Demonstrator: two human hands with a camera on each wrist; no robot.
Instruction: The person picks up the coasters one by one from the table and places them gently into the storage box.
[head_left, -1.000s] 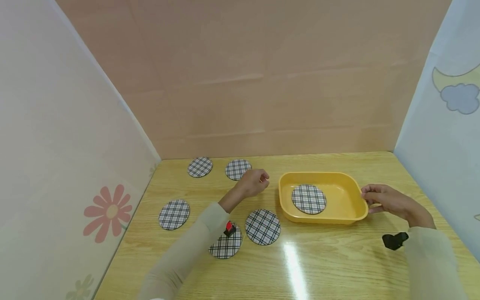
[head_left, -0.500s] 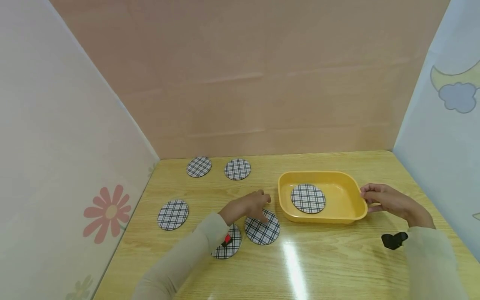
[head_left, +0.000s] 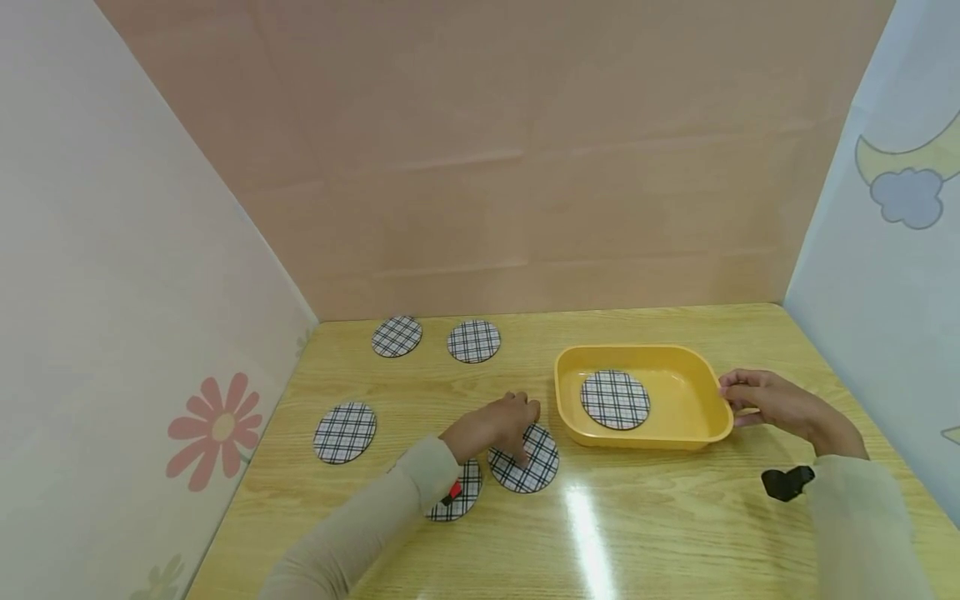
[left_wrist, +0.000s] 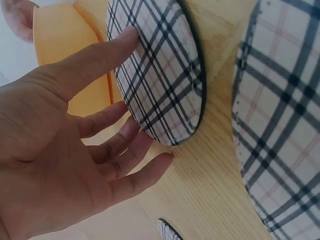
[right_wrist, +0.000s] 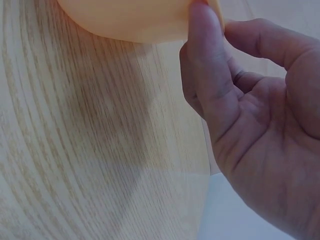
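On the desk (head_left: 660,517), just left of the yellow tray (head_left: 716,417), the left hand (head_left: 495,427) rests over the nearest checked coaster (head_left: 528,462); the left wrist view shows the thumb on the coaster's upper face and the other fingers (left_wrist: 131,150) spread at its edge, so contact is made but a closed pinch is not yet formed. The right hand (head_left: 772,404) pinches the right rim of the tray, thumb on top, and appears to steady it. One coaster in the tray (head_left: 615,400) lies flat on the tray floor. Five coasters lie on the desk: the one under the left hand, a partly hidden coaster (head_left: 459,497) beside it under the sleeve, a left coaster (head_left: 345,433), and two far coasters (head_left: 397,336) (head_left: 474,342). The step in hand is judged to be the pickup of the nearest coaster. The next move calls for getting the fingertips under its thin edge, closing thumb against fingers, and lifting it clear of the tray's left wall.
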